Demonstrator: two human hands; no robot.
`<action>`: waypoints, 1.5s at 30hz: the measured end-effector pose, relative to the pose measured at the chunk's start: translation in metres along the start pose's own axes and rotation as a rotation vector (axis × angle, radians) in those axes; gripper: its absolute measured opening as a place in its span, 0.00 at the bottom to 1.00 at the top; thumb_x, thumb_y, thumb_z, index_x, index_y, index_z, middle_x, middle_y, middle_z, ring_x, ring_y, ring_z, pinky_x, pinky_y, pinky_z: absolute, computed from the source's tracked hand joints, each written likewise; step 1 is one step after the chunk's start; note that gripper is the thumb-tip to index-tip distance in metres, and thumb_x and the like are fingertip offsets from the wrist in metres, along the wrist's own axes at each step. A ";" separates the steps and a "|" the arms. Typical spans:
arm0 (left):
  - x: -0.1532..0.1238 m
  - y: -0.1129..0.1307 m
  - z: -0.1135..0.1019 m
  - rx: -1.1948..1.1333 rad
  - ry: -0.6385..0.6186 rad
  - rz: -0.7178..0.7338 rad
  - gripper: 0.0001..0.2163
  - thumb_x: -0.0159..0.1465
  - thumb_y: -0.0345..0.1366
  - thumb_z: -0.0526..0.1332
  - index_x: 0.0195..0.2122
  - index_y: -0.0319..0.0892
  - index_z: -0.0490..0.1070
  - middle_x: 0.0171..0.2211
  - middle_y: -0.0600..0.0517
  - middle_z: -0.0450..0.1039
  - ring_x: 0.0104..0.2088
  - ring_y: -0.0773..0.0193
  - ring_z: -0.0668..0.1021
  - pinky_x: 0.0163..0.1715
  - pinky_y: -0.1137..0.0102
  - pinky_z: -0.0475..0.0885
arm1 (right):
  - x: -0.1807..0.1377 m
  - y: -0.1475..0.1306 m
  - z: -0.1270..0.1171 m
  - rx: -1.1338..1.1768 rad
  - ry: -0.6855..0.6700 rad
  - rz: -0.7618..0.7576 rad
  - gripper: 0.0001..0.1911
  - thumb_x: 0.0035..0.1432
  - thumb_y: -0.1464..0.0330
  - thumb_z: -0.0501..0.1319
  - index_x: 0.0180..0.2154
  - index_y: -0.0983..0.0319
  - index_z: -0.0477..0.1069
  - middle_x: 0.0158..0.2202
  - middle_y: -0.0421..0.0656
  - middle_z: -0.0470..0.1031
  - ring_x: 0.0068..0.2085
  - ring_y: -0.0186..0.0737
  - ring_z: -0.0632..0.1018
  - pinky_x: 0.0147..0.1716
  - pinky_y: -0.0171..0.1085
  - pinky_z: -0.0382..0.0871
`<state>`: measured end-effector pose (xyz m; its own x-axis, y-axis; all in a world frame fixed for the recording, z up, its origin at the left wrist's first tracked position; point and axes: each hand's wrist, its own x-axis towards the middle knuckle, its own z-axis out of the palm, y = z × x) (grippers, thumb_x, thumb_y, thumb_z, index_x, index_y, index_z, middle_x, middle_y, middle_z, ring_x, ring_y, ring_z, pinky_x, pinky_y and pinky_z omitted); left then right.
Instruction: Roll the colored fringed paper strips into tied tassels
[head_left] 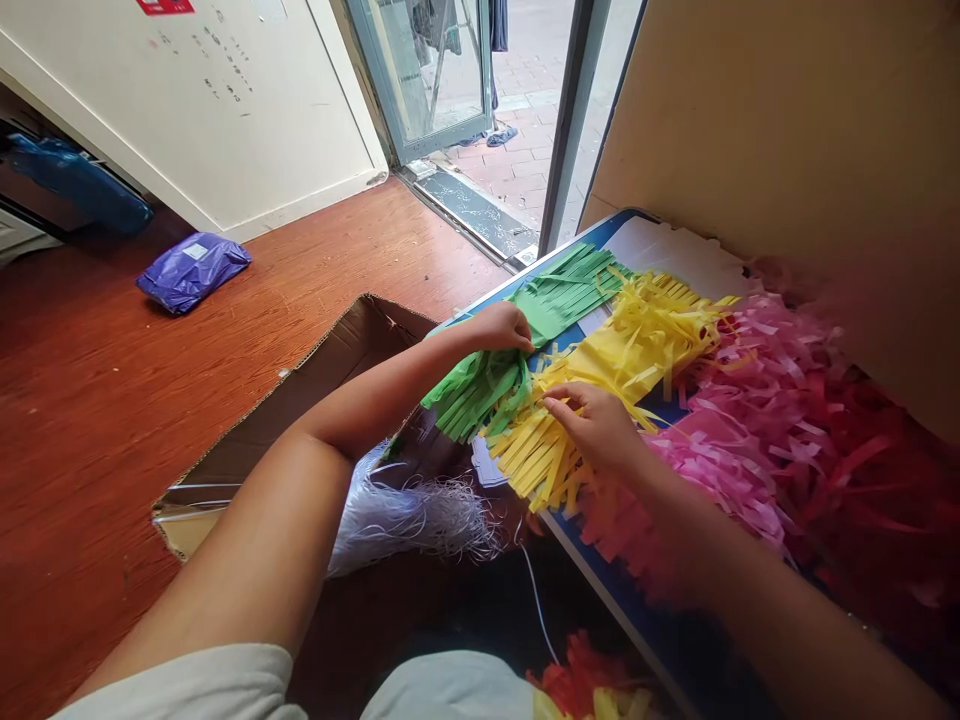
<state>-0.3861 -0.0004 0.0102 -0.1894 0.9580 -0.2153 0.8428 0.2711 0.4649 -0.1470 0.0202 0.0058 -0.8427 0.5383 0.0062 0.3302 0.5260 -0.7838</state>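
Green fringed paper (559,300) lies across the far left end of the table, its cut strips hanging over the near edge. My left hand (504,328) is closed in a pinch on this green paper, by its inner edge. Alongside is yellow fringed paper (611,360), with loose strips bunched at both ends. Over its near left part, my right hand (596,425) pinches the yellow strips between thumb and fingers. The exact strips under the fingertips are too small to make out. Pink fringed paper (739,440) and red fringed paper (885,480) lie further right.
The blue table (664,405) stands against a wall. Left of it, an open cardboard box (300,385) sits near white stringy strands (412,515). A purple parcel (193,272) rests on the wooden floor (97,400). Ahead, a glass door (424,70) opens onto paving.
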 end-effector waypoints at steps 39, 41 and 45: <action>-0.004 0.006 -0.006 -0.340 0.109 -0.258 0.05 0.45 0.33 0.69 0.22 0.38 0.79 0.14 0.56 0.65 0.19 0.70 0.64 0.22 0.71 0.59 | -0.013 0.008 -0.005 -0.057 0.028 -0.043 0.10 0.61 0.63 0.58 0.37 0.59 0.77 0.40 0.44 0.80 0.43 0.44 0.79 0.43 0.41 0.70; -0.003 0.007 -0.005 -0.344 0.113 -0.273 0.04 0.46 0.34 0.68 0.21 0.38 0.78 0.14 0.56 0.64 0.18 0.71 0.62 0.20 0.71 0.57 | -0.008 0.008 -0.005 -0.123 0.073 -0.059 0.11 0.61 0.62 0.57 0.39 0.59 0.77 0.40 0.45 0.80 0.43 0.45 0.78 0.43 0.41 0.70; -0.003 0.005 -0.002 -0.311 0.134 -0.289 0.04 0.48 0.34 0.65 0.21 0.38 0.76 0.14 0.56 0.62 0.17 0.71 0.62 0.20 0.71 0.57 | 0.014 0.009 -0.006 -0.339 0.158 -0.104 0.17 0.62 0.63 0.57 0.48 0.63 0.76 0.46 0.52 0.77 0.48 0.53 0.75 0.49 0.48 0.68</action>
<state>-0.3823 -0.0019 0.0145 -0.4756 0.8369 -0.2707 0.5578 0.5250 0.6428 -0.1532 0.0371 0.0024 -0.8122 0.5512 0.1912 0.3901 0.7567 -0.5246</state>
